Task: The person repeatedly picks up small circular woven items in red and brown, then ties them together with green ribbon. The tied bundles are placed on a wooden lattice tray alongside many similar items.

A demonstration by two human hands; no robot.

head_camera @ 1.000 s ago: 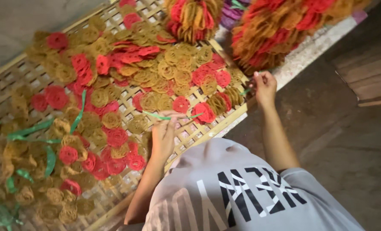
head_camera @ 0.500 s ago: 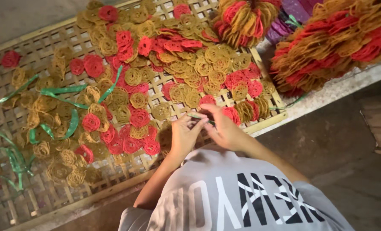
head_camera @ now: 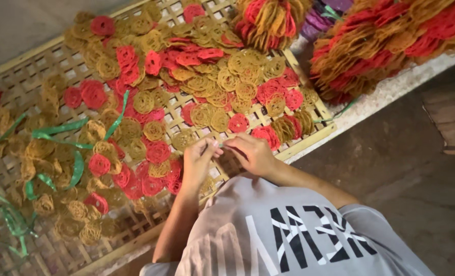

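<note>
Pinching a thin green strip (head_camera: pixel 221 146) between both hands, just above the near edge of the woven bamboo tray (head_camera: pixel 309 145). Left hand (head_camera: pixel 199 161) and right hand (head_camera: pixel 251 152) meeting fingertip to fingertip, both closed on the strip. Hovering over red and yellow spiral discs (head_camera: pixel 158 152) spreading across the tray. Green ribbons (head_camera: pixel 59 130) lying toward the left side. Tasselled bundles (head_camera: pixel 381 46) piling up beyond the far right corner.

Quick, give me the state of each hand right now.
Left hand: fingers pinched shut on a thin green strip.
Right hand: fingers pinched on the same strip, over the lattice tray.
</note>
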